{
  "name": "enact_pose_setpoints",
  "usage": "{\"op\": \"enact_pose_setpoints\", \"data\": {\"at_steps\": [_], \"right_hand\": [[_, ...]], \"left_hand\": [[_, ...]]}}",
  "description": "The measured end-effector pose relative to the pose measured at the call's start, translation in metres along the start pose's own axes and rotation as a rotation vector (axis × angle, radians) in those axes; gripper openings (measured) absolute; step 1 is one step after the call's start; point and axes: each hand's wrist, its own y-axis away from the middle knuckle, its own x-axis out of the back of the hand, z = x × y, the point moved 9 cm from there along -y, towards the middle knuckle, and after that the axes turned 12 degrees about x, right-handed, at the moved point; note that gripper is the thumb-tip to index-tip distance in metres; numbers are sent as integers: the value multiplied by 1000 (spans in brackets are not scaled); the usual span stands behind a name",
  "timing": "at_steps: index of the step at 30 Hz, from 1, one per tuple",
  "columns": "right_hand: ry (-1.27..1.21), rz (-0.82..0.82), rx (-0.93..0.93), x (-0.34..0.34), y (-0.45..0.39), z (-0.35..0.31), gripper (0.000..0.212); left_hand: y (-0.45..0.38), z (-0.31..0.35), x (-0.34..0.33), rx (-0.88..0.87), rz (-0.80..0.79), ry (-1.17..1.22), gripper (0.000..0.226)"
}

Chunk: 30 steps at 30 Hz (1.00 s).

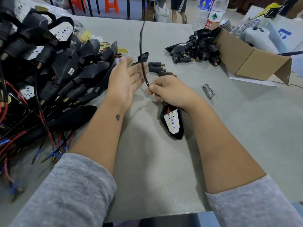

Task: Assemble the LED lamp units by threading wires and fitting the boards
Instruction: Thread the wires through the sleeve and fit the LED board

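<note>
Mid-table, right hand pinches the black wire above the lamp housing, its LED board seated; left hand open beside; best draw wire straight, keeping housing steady.

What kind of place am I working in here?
Probably a small assembly workshop: a pile of wired lamp housings covers the worktable, loose black connectors spill beside a cardboard box.

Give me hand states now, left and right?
Left hand: open, fingers straight, holding nothing.
Right hand: closed, gripping the black cable and lamp housing.
</note>
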Motion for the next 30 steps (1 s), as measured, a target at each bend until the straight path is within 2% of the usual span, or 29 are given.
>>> {"op": "enact_pose_setpoints", "data": {"at_steps": [3,5,13,16,19,21,23,25,26,27,30], "right_hand": [[49,-44,-11,-3,1,-1,19],[-22,-21,-39,-4,3,0,15],[-116,-58,-84,-10,9,3,17],[-173,-163,-97,-18,13,1,16],[-140,-241,-69,-17,15,-3,20],[-146,-122,-51,-7,10,-1,21],[-124,153,-45,14,4,6,17],[14,394,-25,35,3,15,15],[110,437,-16,41,2,20,22],[200,422,-16,42,0,25,31],[408,223,-89,31,-7,40,49]], "left_hand": [[2,3,1,-19,22,59,30],[2,7,5,-56,73,56,24],[7,24,13,-186,54,174,37],[7,28,23,-220,156,109,31],[3,28,28,-214,271,-106,31],[1,23,25,-192,302,-308,28],[0,17,19,-192,301,-455,21],[2,16,12,-242,309,-568,16],[2,15,8,-266,302,-614,15],[2,14,5,-279,291,-659,15],[0,8,1,-275,267,-756,14]]}}
